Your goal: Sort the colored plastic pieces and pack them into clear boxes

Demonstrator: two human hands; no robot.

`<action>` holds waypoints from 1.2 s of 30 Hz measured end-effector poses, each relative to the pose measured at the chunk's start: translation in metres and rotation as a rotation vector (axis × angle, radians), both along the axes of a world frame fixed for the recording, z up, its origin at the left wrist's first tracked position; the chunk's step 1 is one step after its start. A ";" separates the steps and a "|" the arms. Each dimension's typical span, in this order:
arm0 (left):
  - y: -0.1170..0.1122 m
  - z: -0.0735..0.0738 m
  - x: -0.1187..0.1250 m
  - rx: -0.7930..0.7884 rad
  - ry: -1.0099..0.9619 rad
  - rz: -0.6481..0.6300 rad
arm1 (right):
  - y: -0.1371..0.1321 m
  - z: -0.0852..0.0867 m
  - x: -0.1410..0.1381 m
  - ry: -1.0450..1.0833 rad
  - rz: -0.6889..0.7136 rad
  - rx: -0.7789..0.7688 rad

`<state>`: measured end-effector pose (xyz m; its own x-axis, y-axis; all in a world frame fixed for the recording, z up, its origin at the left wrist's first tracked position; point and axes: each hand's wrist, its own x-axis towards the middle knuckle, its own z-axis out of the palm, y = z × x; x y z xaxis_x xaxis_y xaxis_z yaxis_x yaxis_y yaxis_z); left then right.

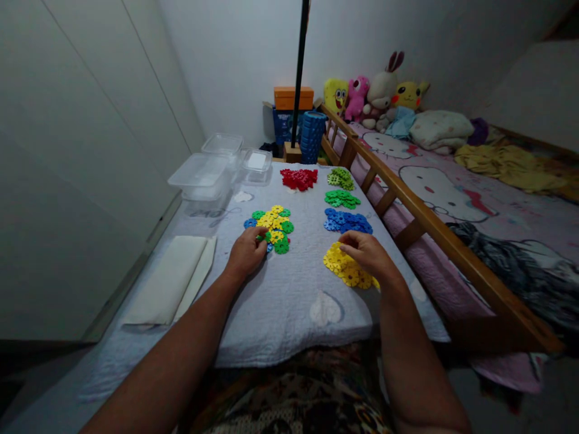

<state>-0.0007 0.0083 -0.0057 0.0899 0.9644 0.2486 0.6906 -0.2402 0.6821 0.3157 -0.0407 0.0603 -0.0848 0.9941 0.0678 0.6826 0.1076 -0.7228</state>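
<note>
A mixed pile of plastic snowflake discs [275, 222], yellow, green and blue, lies near the middle of the cloth-covered table. At its near left edge is my left hand [248, 252], thumb and fingers closed, with a bit of a green disc showing at the fingertips. My right hand [368, 252] is over the yellow disc pile [350, 274], its thumb and fingertips pinched together; whatever they hold is hidden. Beyond it are a blue disc pile [346, 222], a green one [341, 199] and a light green one [341, 178]. A red disc pile [298, 178] sits at the far middle.
Clear plastic containers [201, 175] stand at the table's far left. A folded cream sheet [169, 280] lies at the near left. Along the right side runs a wooden bed rail [420, 217], with plush toys [380, 90] on the bed. A dark pole [298, 78] rises behind the table.
</note>
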 end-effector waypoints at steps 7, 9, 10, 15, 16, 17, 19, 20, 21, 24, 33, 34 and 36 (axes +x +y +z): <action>0.000 -0.001 0.000 0.016 0.010 -0.007 | -0.012 0.005 0.033 -0.073 -0.010 -0.065; 0.000 0.000 0.000 0.021 0.013 -0.006 | -0.014 0.005 0.035 -0.098 0.009 -0.099; 0.000 0.000 -0.001 0.021 0.014 -0.006 | -0.014 0.004 0.036 -0.117 0.013 -0.113; 0.000 0.000 -0.001 0.018 0.012 -0.007 | -0.014 -0.005 0.035 -0.263 -0.023 -0.088; 0.000 0.000 -0.001 0.022 0.009 -0.007 | -0.014 -0.008 0.035 -0.292 -0.034 -0.069; 0.000 0.000 -0.001 0.024 0.006 -0.007 | -0.013 -0.010 0.034 -0.317 -0.045 -0.053; 0.000 -0.001 -0.001 0.023 -0.003 -0.008 | -0.012 -0.013 0.033 -0.356 -0.059 -0.038; 0.000 -0.001 -0.001 0.022 -0.005 -0.008 | -0.012 -0.013 0.033 -0.370 -0.064 -0.037; 0.000 -0.001 -0.001 0.019 -0.005 -0.007 | -0.011 -0.013 0.032 -0.380 -0.066 -0.035; 0.000 -0.001 -0.001 0.012 -0.005 -0.006 | -0.008 -0.008 0.030 -0.380 -0.075 -0.017; 0.000 0.000 0.001 0.013 -0.007 -0.007 | 0.019 0.004 -0.029 -0.280 0.053 0.100; 0.000 0.000 0.001 0.017 -0.010 -0.006 | 0.024 0.002 -0.041 -0.283 0.101 0.105; 0.000 0.000 0.001 0.027 -0.015 -0.002 | 0.033 -0.002 -0.065 -0.309 0.183 0.109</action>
